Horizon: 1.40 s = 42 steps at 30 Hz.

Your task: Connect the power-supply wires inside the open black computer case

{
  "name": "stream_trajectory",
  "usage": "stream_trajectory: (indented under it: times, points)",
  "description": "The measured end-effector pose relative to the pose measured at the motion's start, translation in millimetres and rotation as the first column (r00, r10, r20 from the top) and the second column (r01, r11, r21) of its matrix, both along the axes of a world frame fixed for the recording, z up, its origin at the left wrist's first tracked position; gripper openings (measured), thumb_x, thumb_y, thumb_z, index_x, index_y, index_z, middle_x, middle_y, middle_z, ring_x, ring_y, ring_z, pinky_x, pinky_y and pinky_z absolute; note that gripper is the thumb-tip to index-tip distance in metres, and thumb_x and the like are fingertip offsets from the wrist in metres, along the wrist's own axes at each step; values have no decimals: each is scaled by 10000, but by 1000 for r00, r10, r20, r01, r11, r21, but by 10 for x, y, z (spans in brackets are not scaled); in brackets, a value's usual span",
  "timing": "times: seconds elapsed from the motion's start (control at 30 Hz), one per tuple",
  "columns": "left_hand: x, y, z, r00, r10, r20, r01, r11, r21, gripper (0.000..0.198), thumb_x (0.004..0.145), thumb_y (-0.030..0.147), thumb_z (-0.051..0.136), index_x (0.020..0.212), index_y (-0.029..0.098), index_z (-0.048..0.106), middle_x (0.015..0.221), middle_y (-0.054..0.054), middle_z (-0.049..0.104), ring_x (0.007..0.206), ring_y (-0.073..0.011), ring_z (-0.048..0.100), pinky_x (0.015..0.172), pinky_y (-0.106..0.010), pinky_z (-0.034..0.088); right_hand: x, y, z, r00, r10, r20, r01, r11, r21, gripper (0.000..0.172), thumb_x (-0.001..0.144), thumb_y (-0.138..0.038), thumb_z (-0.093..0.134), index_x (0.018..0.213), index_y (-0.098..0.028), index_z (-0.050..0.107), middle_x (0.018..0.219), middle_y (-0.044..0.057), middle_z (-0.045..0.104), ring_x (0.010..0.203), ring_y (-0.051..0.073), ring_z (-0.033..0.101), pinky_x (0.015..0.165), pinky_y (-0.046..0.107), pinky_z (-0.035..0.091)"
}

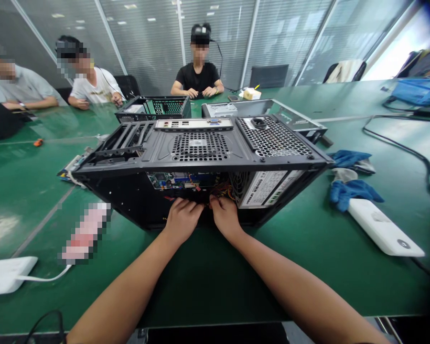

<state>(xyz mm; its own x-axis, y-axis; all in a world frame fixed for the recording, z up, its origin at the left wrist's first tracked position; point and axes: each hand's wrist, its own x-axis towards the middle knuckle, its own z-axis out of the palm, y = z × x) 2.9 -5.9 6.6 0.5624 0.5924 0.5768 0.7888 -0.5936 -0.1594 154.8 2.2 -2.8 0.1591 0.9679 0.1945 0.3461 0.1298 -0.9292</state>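
Head cam view: a black computer case (157, 150) sits in the middle of the green table (290, 274), back panel facing up and open side toward the wearer. Both hands are in at that opening, down low. Left hand (183, 217) has its fingers curled over, knuckles up, tips out of sight, so I can't tell what it has hold of. Right hand (225, 217) is bunched, thumb side in, right by the bundle of wires (222, 189); can't tell if it's actually pinching one.

My read: the step in hand is fiddly wire work between the circuit board (166, 180) and the power supply (268, 188). Next move probably calls for small fingertip motions and a decent look at what's in there, since it's dark and the hands cover it.

As for edges, the case's top rim overhangs the knuckles, so going straight up looks like a bad exit. Pulling back toward the body is the roomy way: green tabletop shows between the forearms. Behind, another black case (157, 109) and a silver case (272, 112) sit close, so little room to shove it back. Gloves (356, 189) lie just beside its right corner, loose circuit boards (70, 169) by the left.
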Motion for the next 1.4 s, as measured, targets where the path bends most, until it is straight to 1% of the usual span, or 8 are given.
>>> stream_trajectory:
  times: [0.27,0.43,0.57,0.73,0.93,1.07,1.27,1.4]
  points:
    - [19,-19,28,1000,27,7,-27,1000,-9,244,939,179,487,776,187,669,615,-4,589,638,-162,559,653,-332,364,22,25,-33,1000,25,-1,-25,1000,-14,415,843,-477,431,522,-219,477,499,-6,479,531,161,460,555,298,326]
    - [8,10,-11,998,37,50,-35,998,-44,211,940,183,480,895,181,686,650,-11,626,635,-157,580,656,-322,380,25,23,-27,1000,31,-4,-31,1000,1,416,844,-482,437,528,-217,491,500,-10,480,546,161,475,571,293,337]
    - [7,14,-36,999,33,41,-31,999,-31,215,938,191,488,843,183,681,649,-15,627,646,-161,585,666,-317,391,18,6,-14,1000,13,-28,-13,1000,-10,406,845,-471,442,533,-216,497,502,-12,493,550,162,485,587,295,356]
    - [18,-2,-48,999,27,37,-27,1000,-5,195,935,201,501,864,189,682,676,-22,647,693,-171,590,668,-316,386,17,-4,-9,999,3,-34,-4,1000,-21,396,844,-468,444,537,-221,490,494,-15,481,538,163,485,588,299,361]
    - [7,6,-38,998,45,40,-45,999,-1,228,942,190,495,812,189,681,623,-10,619,651,-162,563,638,-314,357,24,6,-12,999,13,-38,-14,1000,-27,399,842,-479,445,543,-220,501,516,-8,504,555,168,494,603,301,370]
    - [-12,15,-22,997,40,60,-39,999,-19,182,934,182,510,928,194,692,706,-20,663,682,-168,573,650,-319,374,32,7,-27,999,30,-43,-31,999,-26,398,847,-477,451,549,-220,510,534,-2,530,576,176,520,617,304,385]
    - [-37,24,-35,995,49,81,-49,999,-8,191,927,182,518,961,217,703,885,-49,678,742,-177,577,686,-325,397,49,-5,-20,998,46,-42,-48,998,-36,390,846,-478,447,563,-218,515,550,3,547,597,178,538,630,302,389]
    - [-36,26,-40,996,81,28,-81,997,-9,197,928,192,515,965,213,708,749,-41,619,693,-180,548,661,-322,388,53,-11,11,998,54,-34,-55,998,-25,388,840,-470,447,552,-217,508,556,5,541,621,182,550,666,307,391]
